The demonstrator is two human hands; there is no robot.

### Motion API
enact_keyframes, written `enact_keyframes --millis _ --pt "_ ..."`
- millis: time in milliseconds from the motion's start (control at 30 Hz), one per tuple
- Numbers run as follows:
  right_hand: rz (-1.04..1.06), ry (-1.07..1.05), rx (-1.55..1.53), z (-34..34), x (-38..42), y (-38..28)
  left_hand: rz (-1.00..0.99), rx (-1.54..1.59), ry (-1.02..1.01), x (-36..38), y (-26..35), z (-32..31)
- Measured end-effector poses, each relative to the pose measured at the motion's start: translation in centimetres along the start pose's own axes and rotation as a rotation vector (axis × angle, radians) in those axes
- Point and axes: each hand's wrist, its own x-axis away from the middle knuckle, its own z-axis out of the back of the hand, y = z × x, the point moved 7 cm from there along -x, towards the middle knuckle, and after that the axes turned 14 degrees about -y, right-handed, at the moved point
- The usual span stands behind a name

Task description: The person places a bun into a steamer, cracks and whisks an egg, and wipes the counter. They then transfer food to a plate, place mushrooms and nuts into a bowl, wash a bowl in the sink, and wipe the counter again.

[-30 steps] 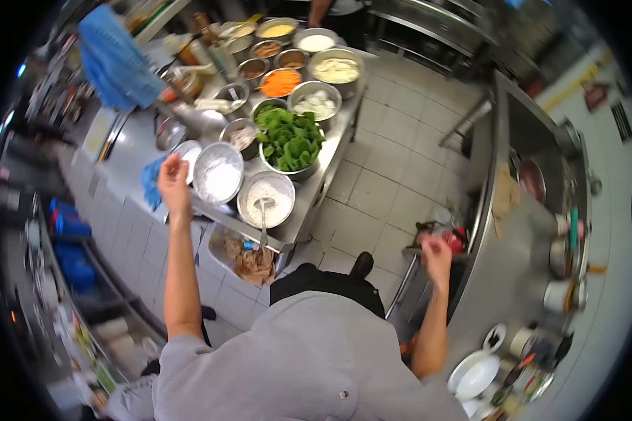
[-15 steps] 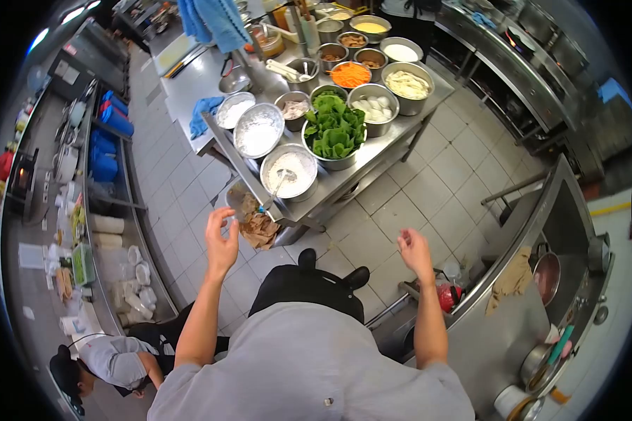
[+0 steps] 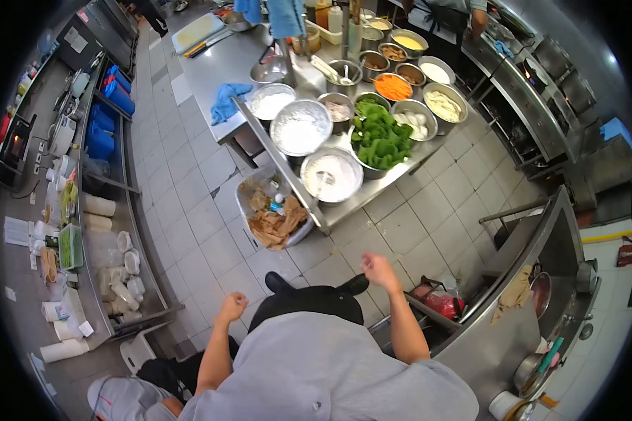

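My left hand (image 3: 234,306) hangs over the tiled floor at the lower left, its fingers curled in with nothing visible in them. My right hand (image 3: 379,269) is raised over the tiles, right of centre, with fingers loosely bent and no object showing. Neither touches anything. The nearest things ahead are a bin (image 3: 245,203) with brown paper (image 3: 277,226) in it and the steel table (image 3: 364,196). Near the table's edge stand a bowl of white powder with a spoon (image 3: 332,175), another white-filled bowl (image 3: 300,128) and a bowl of leafy greens (image 3: 380,140).
A co-worker in grey (image 3: 130,400) is at the lower left, beside a white stool (image 3: 139,353). Another person (image 3: 439,21) stands beyond the table. Shelving (image 3: 137,309) runs along the left. A steel counter (image 3: 495,351) with a brown cloth (image 3: 514,293) is at right.
My left hand has dropped lower and its fingers have curled in. My right hand has shifted left. The view has turned, and the bin shows more fully. The co-worker at lower left sits lower in view.
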Motion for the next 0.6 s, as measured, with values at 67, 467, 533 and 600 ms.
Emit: enact_keyframes --millis 67,467,533,600 --pt "-0.036 -0.103 0.026 -4.4 -0.4 -1.7 0.035 0.025 -0.05 -0.8 -5.3 0.0" --pt "0.132 -0.236 0.215 -18.7 -15.0 -24.1 -0.043 0.153 0.105 -5.1 -16.7 15.0" --pt "0.238 -0.238 0.317 -19.5 -18.1 -29.0 -0.047 0.315 0.172 -4.6 -16.5 18.1" --pt "0.297 -0.23 0.333 -19.4 -21.5 -32.8 -0.037 0.361 0.192 -4.8 -17.5 19.5"
